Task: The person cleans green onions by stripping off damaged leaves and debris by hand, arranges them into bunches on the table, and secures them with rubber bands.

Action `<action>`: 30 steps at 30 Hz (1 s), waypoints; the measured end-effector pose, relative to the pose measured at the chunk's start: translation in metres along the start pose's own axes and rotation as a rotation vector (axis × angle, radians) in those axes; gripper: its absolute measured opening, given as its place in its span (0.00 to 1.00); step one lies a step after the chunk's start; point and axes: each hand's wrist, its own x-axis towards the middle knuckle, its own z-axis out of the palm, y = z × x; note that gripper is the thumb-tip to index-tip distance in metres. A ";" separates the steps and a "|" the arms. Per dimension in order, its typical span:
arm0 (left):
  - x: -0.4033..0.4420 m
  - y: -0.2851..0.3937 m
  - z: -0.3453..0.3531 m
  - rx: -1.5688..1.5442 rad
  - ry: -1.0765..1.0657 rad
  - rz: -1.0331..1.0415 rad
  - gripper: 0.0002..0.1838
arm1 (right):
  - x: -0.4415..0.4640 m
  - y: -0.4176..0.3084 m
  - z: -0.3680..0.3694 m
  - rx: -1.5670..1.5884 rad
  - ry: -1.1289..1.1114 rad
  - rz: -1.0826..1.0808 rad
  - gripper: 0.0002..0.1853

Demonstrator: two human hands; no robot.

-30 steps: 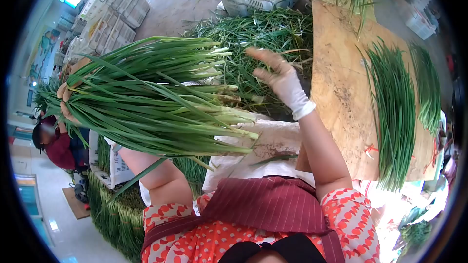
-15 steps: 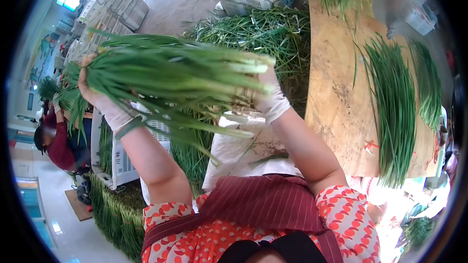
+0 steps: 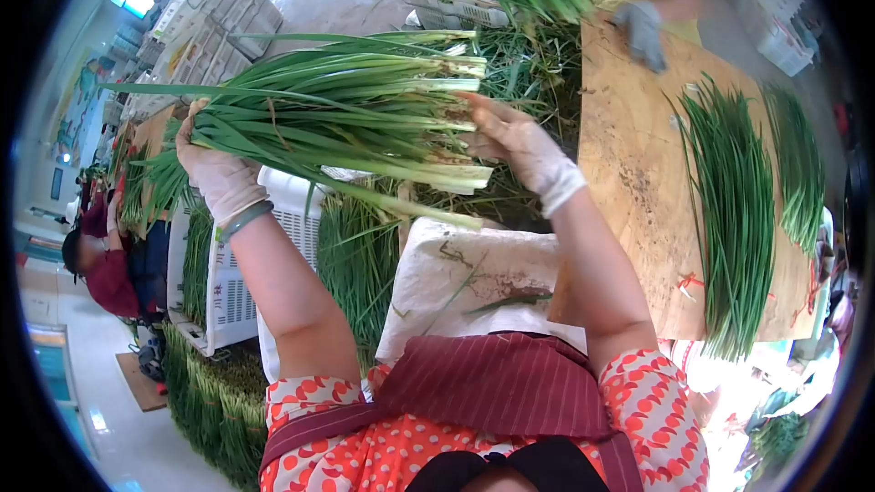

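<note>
A large loose bunch of garlic chives (image 3: 337, 109) is held up sideways in front of me, leaf tips to the left, pale stem ends to the right. My left hand (image 3: 214, 169), in a white glove, is closed round the leafy end, its fingers partly hidden by leaves. My right hand (image 3: 529, 150), gloved too, is at the stem ends with its fingers bent against them; some fingertips are hidden. Brown bits cling to the stems. Below lies a dirty white cloth (image 3: 428, 296) with a few loose leaves on it.
Neat chive bundles (image 3: 729, 219) lie on a wooden board (image 3: 629, 191) at right, where a co-worker's gloved hand (image 3: 643, 32) reaches in. Loose chives fill the space behind my hands. White crates (image 3: 232, 301) stand left and behind; another person (image 3: 114, 273) works at far left.
My right hand has shifted right and pulled back slightly along the stem ends. The bunch has come level and steadier. A co-worker's chives moved left at the back.
</note>
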 end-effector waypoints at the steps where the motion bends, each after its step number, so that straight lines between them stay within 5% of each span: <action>1: -0.005 -0.002 0.006 -0.001 -0.005 -0.001 0.12 | 0.001 -0.003 0.015 0.113 0.029 0.096 0.25; 3: -0.014 -0.001 0.017 -0.012 -0.001 -0.110 0.10 | 0.024 0.011 0.014 0.307 -0.123 0.052 0.20; 9: -0.037 0.007 0.009 0.043 -0.443 -0.177 0.13 | 0.033 -0.049 0.018 0.149 0.278 0.160 0.08; 11: -0.057 0.017 0.027 -0.022 -0.291 -0.473 0.14 | 0.046 -0.041 0.005 0.290 0.237 0.004 0.09; 16: -0.042 0.010 0.003 0.071 -0.271 -0.435 0.14 | 0.058 -0.038 -0.011 0.308 -0.114 0.100 0.12; 19: -0.036 0.001 -0.008 0.153 -0.061 -0.330 0.13 | 0.030 -0.051 0.008 0.357 0.006 0.107 0.15; 24: -0.045 0.005 -0.024 0.079 -0.094 -0.305 0.14 | 0.036 -0.038 -0.023 0.467 -0.030 -0.171 0.21; 25: -0.052 0.005 -0.024 0.075 -0.136 -0.266 0.14 | 0.042 -0.027 -0.038 0.420 0.036 -0.283 0.20; 27: -0.056 0.007 -0.020 0.066 -0.179 -0.220 0.15 | 0.022 -0.056 -0.014 0.015 0.241 -0.155 0.21; 28: -0.057 0.008 -0.019 0.059 -0.158 -0.228 0.15 | 0.024 -0.059 -0.010 0.015 0.236 -0.154 0.21; 30: -0.059 0.008 -0.018 0.055 -0.137 -0.238 0.15 | 0.026 -0.062 -0.005 -0.700 -0.016 -0.270 0.25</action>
